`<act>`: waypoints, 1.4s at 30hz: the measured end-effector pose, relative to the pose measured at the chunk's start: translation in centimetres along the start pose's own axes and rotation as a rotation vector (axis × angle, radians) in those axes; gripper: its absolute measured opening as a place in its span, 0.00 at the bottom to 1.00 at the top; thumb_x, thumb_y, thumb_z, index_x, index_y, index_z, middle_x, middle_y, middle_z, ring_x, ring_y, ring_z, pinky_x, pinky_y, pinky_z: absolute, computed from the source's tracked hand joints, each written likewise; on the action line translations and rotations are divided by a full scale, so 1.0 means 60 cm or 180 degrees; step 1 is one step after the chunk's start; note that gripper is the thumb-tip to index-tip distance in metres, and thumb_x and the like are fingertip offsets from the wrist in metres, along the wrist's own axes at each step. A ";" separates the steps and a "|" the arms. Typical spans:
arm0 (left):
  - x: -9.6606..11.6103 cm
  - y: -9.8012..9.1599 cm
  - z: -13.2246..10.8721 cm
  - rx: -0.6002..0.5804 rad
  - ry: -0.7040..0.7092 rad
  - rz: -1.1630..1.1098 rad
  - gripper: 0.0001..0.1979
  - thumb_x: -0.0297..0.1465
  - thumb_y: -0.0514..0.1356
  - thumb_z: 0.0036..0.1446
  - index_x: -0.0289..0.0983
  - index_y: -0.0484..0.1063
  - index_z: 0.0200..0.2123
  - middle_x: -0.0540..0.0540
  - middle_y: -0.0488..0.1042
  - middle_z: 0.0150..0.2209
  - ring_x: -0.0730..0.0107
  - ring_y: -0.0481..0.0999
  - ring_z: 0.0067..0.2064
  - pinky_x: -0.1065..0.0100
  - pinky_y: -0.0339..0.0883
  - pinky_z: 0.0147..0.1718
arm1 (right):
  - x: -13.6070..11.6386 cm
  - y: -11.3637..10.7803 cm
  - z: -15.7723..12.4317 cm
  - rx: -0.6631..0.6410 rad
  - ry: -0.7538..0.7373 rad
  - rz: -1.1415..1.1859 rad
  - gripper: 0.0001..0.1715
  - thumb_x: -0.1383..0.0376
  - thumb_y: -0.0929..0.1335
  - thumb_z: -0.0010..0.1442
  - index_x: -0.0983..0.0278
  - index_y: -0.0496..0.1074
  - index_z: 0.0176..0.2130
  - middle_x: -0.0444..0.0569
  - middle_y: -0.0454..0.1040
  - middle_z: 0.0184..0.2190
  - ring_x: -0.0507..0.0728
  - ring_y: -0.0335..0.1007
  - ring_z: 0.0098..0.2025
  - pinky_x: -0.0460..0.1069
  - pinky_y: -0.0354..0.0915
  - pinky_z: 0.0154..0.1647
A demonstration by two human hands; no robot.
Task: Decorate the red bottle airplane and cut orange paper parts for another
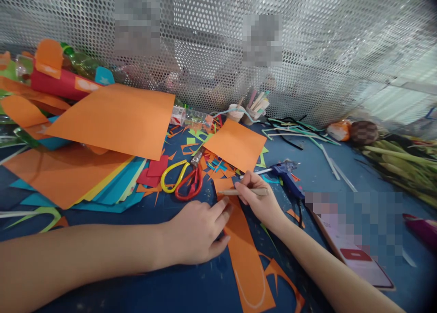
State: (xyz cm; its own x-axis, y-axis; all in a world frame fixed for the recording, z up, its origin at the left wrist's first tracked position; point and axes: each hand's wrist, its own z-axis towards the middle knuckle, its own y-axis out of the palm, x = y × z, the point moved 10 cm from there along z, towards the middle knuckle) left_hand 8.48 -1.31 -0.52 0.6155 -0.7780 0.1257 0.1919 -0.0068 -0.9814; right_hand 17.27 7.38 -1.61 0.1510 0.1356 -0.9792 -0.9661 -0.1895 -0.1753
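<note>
My right hand is closed on a pencil held sideways, its tip over the top of a long orange paper strip lying on the blue table. My left hand rests on the strip's left edge, fingers lightly curled and pressing the paper down. The strip carries a faint rounded outline near its lower end.
Scissors with yellow and red handles lie just beyond the left hand. A blue glue gun sits to the right. Orange sheets, teal and red paper are stacked left. A phone lies at right; green stalks beyond.
</note>
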 end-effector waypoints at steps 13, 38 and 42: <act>0.000 0.000 0.001 0.0006 -0.0003 0.0020 0.27 0.39 0.47 0.61 0.28 0.63 0.57 0.32 0.66 0.56 0.58 0.76 0.35 0.58 0.71 0.30 | 0.002 0.005 -0.001 -0.0032 0.0082 -0.0219 0.18 0.58 0.67 0.57 0.60 0.56 0.24 0.35 0.58 0.13 0.48 0.49 0.16 0.45 0.48 0.19; 0.002 -0.003 -0.002 0.0189 0.0001 0.0201 0.25 0.39 0.48 0.61 0.29 0.66 0.55 0.35 0.68 0.56 0.58 0.76 0.35 0.58 0.71 0.29 | -0.005 -0.014 0.000 0.0450 -0.0089 -0.0627 0.17 0.59 0.66 0.57 0.59 0.55 0.25 0.35 0.57 0.15 0.48 0.51 0.18 0.46 0.50 0.21; 0.002 -0.002 -0.001 0.0199 0.0015 0.0236 0.25 0.39 0.47 0.61 0.30 0.66 0.56 0.35 0.67 0.56 0.59 0.76 0.34 0.59 0.71 0.28 | -0.001 -0.020 0.002 0.0512 -0.0097 -0.0719 0.17 0.59 0.66 0.58 0.59 0.54 0.25 0.34 0.55 0.14 0.48 0.50 0.18 0.46 0.49 0.21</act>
State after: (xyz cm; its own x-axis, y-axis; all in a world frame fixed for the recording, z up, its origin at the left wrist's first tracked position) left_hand 8.48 -1.41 -0.40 0.6263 -0.7778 0.0522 0.1934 0.0901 -0.9770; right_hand 18.41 7.69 -1.32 0.3624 0.1866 -0.9132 -0.9299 0.0054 -0.3679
